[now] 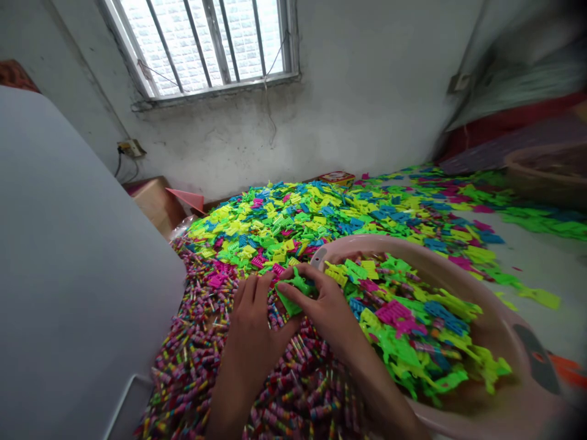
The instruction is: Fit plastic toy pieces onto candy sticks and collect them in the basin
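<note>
In the head view, my right hand [323, 299] pinches a bright green plastic figure piece [290, 304] between thumb and fingers. My left hand [252, 311] is beside it, back upward and fingers bent down. Its thumb meets the lower edge of the same green piece, while its fingertips are partly hidden. Under both hands spreads a heap of small, pencil-like sticks [197, 366], mostly pink and purple with coloured tips. Close by my right forearm stands a pink plastic tub [458, 269], holding green, yellow, blue and magenta pieces mixed with some sticks.
Beyond my hands rises a large pile of coloured plastic pieces [284, 220], scattering rightward. A white panel [82, 263] borders the left side. Against the wall are a cardboard box [158, 205] and a barred window [206, 43]. Another tub [550, 177] stands far right.
</note>
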### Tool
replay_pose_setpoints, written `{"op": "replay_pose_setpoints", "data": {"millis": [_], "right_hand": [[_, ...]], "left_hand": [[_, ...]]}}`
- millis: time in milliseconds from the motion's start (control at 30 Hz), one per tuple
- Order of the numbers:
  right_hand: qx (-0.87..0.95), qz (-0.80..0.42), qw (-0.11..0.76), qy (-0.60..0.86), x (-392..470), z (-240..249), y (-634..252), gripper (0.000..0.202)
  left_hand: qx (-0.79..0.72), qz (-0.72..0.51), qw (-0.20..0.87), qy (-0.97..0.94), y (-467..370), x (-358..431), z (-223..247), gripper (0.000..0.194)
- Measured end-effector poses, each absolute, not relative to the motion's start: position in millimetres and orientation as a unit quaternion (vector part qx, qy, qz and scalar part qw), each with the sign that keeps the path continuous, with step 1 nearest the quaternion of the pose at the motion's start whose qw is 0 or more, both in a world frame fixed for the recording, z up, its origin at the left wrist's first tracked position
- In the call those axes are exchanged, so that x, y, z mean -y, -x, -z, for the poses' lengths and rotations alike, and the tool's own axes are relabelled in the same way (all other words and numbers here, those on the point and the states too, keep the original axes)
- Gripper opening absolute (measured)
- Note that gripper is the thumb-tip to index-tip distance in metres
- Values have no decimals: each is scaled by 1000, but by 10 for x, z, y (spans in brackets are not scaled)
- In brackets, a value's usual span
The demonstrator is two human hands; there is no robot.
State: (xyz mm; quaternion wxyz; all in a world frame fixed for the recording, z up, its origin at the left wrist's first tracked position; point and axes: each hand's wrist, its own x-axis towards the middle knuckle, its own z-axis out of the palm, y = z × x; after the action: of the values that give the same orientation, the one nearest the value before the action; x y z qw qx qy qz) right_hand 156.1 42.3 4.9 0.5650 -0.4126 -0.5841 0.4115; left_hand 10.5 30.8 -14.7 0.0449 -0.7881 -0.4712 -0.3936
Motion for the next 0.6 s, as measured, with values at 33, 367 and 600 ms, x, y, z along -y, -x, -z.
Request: {"op": "replay_pose_setpoints", "data": {"millis": [33, 367, 600], "right_hand": [[582, -410, 568, 413, -425, -47, -1557, 22], [610, -388, 557, 408, -418, -1, -1510, 20], [615, -381, 557, 409, -404, -6, -1508, 19]], "left_hand": [[468, 396, 44, 789, -102, -308, 142, 54], [439, 392, 9, 808, -1, -322, 123, 46], [440, 393, 10, 807, 6, -325, 132, 49]]}}
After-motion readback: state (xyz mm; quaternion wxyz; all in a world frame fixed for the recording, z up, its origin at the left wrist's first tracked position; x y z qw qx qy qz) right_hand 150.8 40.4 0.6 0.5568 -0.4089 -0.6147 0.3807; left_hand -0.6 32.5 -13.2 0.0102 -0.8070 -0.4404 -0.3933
